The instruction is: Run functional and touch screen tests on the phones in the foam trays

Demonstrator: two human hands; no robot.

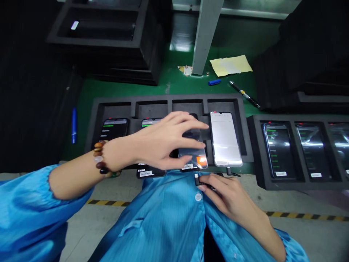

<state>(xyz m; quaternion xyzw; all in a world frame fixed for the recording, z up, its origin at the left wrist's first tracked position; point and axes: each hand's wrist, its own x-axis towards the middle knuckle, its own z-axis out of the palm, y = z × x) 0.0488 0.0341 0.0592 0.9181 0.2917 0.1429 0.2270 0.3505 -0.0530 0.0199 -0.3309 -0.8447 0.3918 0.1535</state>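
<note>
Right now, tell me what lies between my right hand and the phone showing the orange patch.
The head view shows a black plug, held by the right hand, and some blue garment.

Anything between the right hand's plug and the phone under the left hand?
Nothing visible between the plug and the near edge of the phone; the left hand covers part of it from above but leaves that edge uncovered.

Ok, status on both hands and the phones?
Left hand open over phone with orange patch, hiding part of it; touch unclear. Right hand pinching a plug, not in any phone. Bright phone, cable at its near edge.
</note>
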